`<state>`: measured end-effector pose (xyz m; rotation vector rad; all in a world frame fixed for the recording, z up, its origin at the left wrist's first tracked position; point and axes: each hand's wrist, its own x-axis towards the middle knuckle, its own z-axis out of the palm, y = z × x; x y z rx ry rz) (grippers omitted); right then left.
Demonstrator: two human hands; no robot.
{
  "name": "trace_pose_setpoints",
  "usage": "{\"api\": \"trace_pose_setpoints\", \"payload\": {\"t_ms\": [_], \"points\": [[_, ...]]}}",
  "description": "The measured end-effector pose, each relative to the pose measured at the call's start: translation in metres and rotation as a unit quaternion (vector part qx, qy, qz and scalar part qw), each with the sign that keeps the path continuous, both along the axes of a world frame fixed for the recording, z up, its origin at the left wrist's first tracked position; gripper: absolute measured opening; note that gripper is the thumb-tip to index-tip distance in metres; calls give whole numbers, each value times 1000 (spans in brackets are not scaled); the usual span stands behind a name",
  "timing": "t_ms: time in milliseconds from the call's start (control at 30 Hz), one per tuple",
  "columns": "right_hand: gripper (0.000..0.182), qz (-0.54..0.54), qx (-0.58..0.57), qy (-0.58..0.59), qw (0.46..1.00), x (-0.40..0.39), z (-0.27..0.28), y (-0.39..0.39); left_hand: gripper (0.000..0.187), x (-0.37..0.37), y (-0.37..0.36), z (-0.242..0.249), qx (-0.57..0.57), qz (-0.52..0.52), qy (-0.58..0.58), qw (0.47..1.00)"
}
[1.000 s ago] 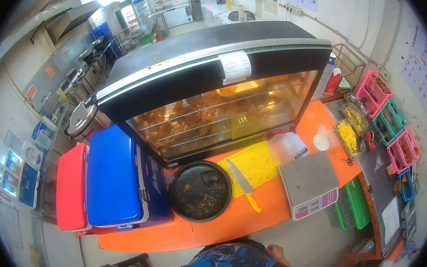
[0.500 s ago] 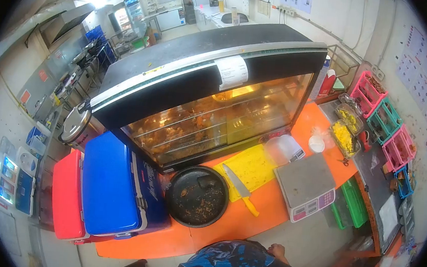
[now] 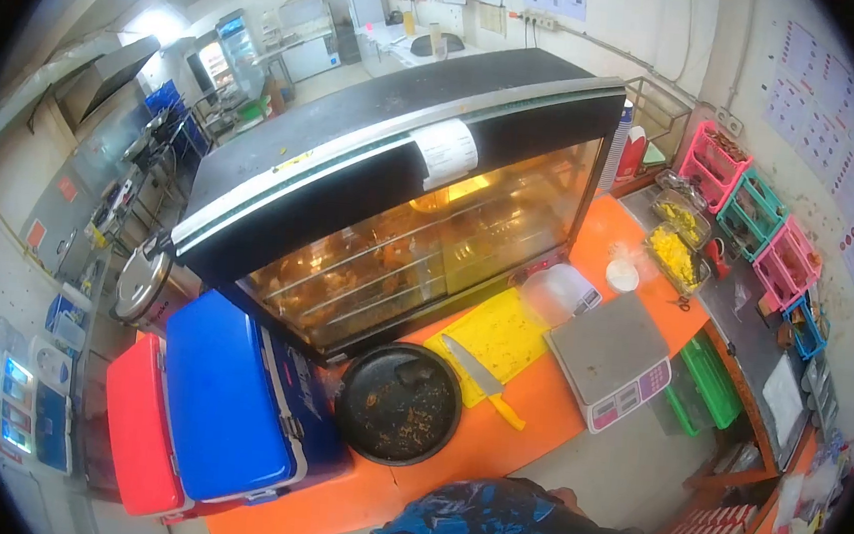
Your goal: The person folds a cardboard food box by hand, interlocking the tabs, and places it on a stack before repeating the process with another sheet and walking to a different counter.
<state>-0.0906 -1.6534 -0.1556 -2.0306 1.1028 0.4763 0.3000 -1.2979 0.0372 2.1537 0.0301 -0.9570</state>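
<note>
A small part of my right hand (image 3: 565,497) shows at the right side of my dark and blue patterned clothing; its fingers are too hidden to read, and it touches nothing I can make out. My left hand is out of the picture. In front of me on the orange table (image 3: 560,430) are a round black pan (image 3: 398,405) with brown crumbs, a yellow cutting board (image 3: 502,335) and a knife (image 3: 479,374) with a yellow handle lying partly on the board. The grey-topped scale (image 3: 609,350) is right of the board.
A lit glass food cabinet (image 3: 398,255) stands behind the board. Blue (image 3: 227,392) and red (image 3: 139,425) cooler boxes are at the left. At the right are a white cup (image 3: 622,275), scissors (image 3: 682,303), yellow food in a container (image 3: 673,254), and colored baskets (image 3: 752,217).
The view has shifted, so the cabinet sits further left and the pan slightly lower right. Less of my right hand shows now. The objects on the table keep their places.
</note>
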Motion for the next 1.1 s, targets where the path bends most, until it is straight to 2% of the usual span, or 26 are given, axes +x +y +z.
{"api": "trace_pose_setpoints", "payload": {"t_ms": [33, 133, 233, 267, 333, 433, 467, 533, 600, 633, 667, 700, 733, 833, 900, 1000, 1100], "points": [[46, -5, -1, 30, 1000, 13, 20, -1, 36, 4, -3, -1, -4, -7, -3, 1000], [40, -24, -26, -4, 999, 0, -30, -4, 37, 14, -13, 3, -16, -29, -10, 999], [36, -203, 63, 43, 976, 29, 87, 10, 37, 21, -23, 1, -31, -54, -19, 998], [36, -210, 63, 41, 975, 18, 65, 12, 37, 25, -28, 1, -37, -65, -23, 997], [31, -244, 41, -24, 969, 8, 55, 23, 37, 32, -41, 4, -51, -88, -29, 994], [26, -232, -3, 27, 972, 2, 86, 44, 38, 42, -63, 6, -73, -135, -39, 987], [26, -264, 0, 29, 964, -2, 94, 48, 38, 45, -73, 6, -81, -160, -44, 983], [24, -230, -42, -6, 972, -23, 109, 75, 38, 56, -103, 4, -101, -221, -49, 969], [29, -70, -32, 96, 992, -72, 23, 88, 38, 62, -133, 5, -118, -288, -56, 949], [34, 28, -111, 105, 988, -82, 49, 108, 38, 63, -145, 3, -124, -323, -55, 937], [30, 28, -123, 120, 985, -90, 68, 125, 38, 60, -157, -2, -131, -353, -53, 925], [30, -253, -41, 92, 962, -98, 87, 148, 38, 57, -171, -6, -135, -384, -51, 912], [32, -408, 26, 62, 911, -104, 122, 168, 38, 54, -184, -12, -140, -406, -52, 901], [36, -466, -4, 84, 881, -125, 143, 227, 39, 35, -205, -18, -143, -455, -48, 877], [38, -551, 30, 99, 828, -135, 137, 263, 39, 21, -209, -20, -139, -480, -44, 865], [41, -539, 52, 134, 830, -144, 91, 291, 39, 0, -211, -17, -137, -516, -40, 844], [40, -554, 26, 150, 818, -128, 109, 293, 40, -26, -199, -17, -124, -545, -34, 828]]}}
